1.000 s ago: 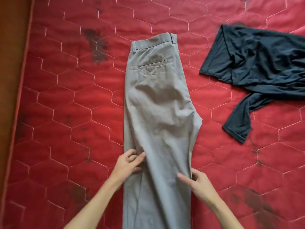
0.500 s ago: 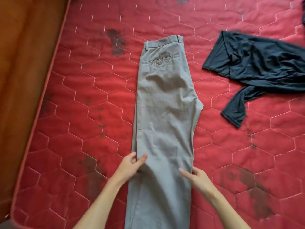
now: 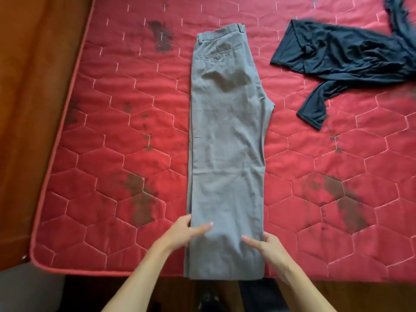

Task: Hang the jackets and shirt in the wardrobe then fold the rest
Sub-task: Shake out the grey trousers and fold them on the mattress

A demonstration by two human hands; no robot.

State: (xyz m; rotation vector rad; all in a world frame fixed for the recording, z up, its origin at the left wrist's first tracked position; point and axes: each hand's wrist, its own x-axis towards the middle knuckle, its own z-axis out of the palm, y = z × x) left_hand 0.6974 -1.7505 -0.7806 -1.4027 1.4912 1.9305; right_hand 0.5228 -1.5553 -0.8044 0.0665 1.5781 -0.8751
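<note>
Grey trousers lie flat on the red quilted mattress, one leg laid over the other, waistband at the far end and hems at the near edge. My left hand grips the trousers' left edge near the lower leg, thumb on top. On the right edge of the same leg, my right hand pinches the cloth with its thumb over the fabric. A dark navy garment lies crumpled at the far right of the mattress.
The mattress carries dark stains in several places. A brown wooden bed frame runs along its left side, and the mattress's near edge sits just below the trouser hems. Floor shows beneath the near edge.
The view has pulled back, so the mattress's near edge and the hems now show. Both hands slid down the trouser legs toward the hems.
</note>
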